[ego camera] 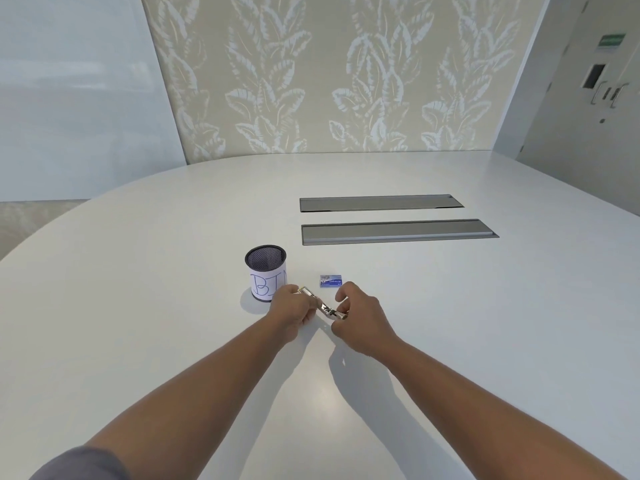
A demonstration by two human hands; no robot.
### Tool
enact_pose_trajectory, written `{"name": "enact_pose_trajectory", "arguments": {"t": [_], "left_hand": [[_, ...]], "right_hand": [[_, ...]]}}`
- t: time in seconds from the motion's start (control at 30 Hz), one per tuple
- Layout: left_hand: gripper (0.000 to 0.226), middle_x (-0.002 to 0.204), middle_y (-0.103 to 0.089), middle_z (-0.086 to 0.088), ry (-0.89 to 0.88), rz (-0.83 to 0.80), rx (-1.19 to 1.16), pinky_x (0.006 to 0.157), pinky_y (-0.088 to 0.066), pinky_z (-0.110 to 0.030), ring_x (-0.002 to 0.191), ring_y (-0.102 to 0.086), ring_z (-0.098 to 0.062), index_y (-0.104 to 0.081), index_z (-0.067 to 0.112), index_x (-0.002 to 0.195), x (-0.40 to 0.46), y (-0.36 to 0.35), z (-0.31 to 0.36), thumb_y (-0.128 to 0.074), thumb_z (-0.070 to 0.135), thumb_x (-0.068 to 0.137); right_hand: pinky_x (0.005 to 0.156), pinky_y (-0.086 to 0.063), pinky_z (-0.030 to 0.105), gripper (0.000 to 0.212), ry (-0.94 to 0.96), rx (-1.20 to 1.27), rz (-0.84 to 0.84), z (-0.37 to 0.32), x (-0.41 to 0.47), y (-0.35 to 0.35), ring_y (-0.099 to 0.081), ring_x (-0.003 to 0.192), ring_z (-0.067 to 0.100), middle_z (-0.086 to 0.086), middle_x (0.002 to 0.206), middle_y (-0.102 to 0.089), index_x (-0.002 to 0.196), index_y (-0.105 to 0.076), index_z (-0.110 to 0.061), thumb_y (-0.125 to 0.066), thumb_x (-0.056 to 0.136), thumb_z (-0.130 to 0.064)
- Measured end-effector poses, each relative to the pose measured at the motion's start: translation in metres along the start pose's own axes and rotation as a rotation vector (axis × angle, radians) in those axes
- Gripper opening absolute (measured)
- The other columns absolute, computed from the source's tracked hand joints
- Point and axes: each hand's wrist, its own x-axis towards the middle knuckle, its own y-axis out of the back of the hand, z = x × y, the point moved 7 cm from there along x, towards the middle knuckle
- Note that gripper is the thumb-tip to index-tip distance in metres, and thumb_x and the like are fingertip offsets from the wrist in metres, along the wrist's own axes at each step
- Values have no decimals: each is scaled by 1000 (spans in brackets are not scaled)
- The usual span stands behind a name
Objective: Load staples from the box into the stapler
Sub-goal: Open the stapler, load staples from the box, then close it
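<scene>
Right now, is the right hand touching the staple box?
Apart. The head view shows bare table between the right hand and the staple box behind it.

A small metallic stapler [320, 305] is being held just above the counter, angled from far left to near right, gripped at both ends. A small blue staple box [330, 282] is lying flat and closed on the counter, just beyond the stapler, slightly to the right.
</scene>
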Motion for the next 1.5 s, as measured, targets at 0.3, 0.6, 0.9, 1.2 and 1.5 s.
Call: {"name": "enact_pose_trajectory", "arguments": {"t": [0.3, 0.6, 0.9, 1.2, 1.5], "left_hand": [[41, 89, -69, -13, -67, -86, -4, 67, -59, -30, 70, -66, -19, -59, 16, 107, -12, -6, 11, -75, -10, 79], [30, 115, -72, -22, -102, -356, -71, 85, -61, -36, 96, -71, -30, -61, 7, 117, -31, -26, 27, -59, -8, 92], [45, 80, -68, -2, -261, -258, 172, 76, -56, -35, 70, -59, -22, -67, 12, 92, -31, -21, 37, -49, 53, 99], [43, 56, -51, 17, -540, -128, 386, 56, -39, -17, 54, -46, -4, -50, 29, 65, -34, -13, 38, -43, 44, 105], [47, 53, -40, 12, -538, -50, 486, 56, -35, -27, 53, -37, -11, -37, 20, 64, -26, -9, 34, -51, 43, 102]], "right_hand": [[63, -54, 31, 31, 135, 42, 114, -23, 14, 25, -66, 68, 13, -11, 84, -70, 91, -54, -34, -77, 75, -20], [76, -53, 27, 28, 237, 210, -97, -18, 13, -1, -66, 85, 10, -8, 107, -70, 129, -57, -39, -51, 102, -43], [55, -36, 20, 35, 283, -4, -133, -10, 15, -11, -47, 56, 4, -10, 70, -56, 95, -49, -37, -45, 93, -72], [56, -38, 35, 56, 307, -186, -124, -8, 15, -8, -49, 60, 17, -4, 70, -57, 81, -44, -24, -40, 88, -79], [49, -26, 33, 46, 429, -472, -43, -7, 10, -17, -45, 56, 20, -9, 61, -44, 85, -37, -23, -28, 100, -65]]}}
